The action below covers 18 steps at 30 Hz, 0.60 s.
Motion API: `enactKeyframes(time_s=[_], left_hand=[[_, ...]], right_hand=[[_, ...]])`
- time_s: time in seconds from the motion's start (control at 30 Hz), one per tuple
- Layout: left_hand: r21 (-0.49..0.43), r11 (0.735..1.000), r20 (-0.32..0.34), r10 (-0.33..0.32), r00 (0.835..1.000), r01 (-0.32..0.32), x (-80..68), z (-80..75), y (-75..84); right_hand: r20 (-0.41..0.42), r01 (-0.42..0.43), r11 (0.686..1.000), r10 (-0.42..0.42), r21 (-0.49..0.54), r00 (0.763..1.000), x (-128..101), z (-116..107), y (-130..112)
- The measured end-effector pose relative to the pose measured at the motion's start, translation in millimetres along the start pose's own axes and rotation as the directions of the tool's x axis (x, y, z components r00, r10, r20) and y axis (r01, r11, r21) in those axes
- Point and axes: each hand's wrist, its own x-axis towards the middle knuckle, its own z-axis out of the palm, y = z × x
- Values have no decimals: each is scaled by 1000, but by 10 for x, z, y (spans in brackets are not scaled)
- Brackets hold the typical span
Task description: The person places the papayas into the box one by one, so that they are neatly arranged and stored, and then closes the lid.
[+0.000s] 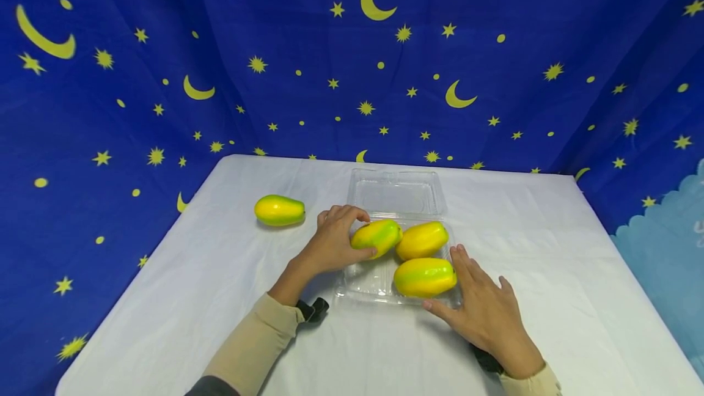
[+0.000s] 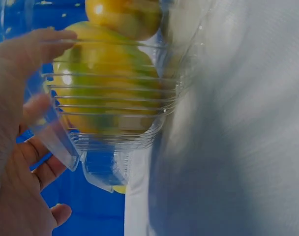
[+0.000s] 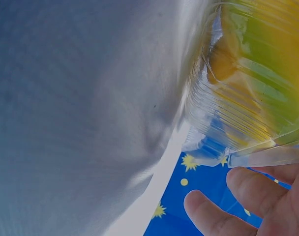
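On the desk (image 1: 192, 298), draped in a white cloth, sits a clear plastic tray (image 1: 367, 283) with its hinged lid (image 1: 395, 192) folded back flat behind it. Three yellow-green mangoes are at the tray: one at the near right (image 1: 425, 277), one behind it (image 1: 421, 240), and one at the left edge (image 1: 376, 236). That left mango is gripped by the left hand (image 1: 333, 240), thumb curled under its near side and fingers arched over the far side; the fruit touches the mango beside it. From the left wrist view the same fruit (image 2: 107, 88) shows through the ribbed tray wall (image 2: 120, 137), with fingers (image 2: 34, 49) bent around it

The right hand (image 1: 484, 310) lies flat and relaxed on the cloth just right of the tray, fingers straight and spread, the fingertips touching the tray's near right corner beside the near mango. It holds nothing. The right wrist view shows its fingers (image 3: 260, 191) just below the tray rim (image 3: 267, 157), and yellow-green fruit (image 3: 267, 64) behind the clear wall

A fourth mango (image 1: 279, 210) lies alone on the cloth, well to the left of the tray and beyond the left hand. Beige sleeves cover both forearms. A blue backdrop (image 1: 352, 60) printed with yellow stars and moons hangs behind the desk. No brand, label or readable writing shows on the tray, the fruit or the cloth
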Motion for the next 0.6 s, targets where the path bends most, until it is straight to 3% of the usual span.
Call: enactKeyframes(time_s=[0.6], left_hand=[[-50,998,-181,35,983,-45,10,-249,-50]], right_hand=[[20,-11,1000,11,-3,1000,10,-8,-15]])
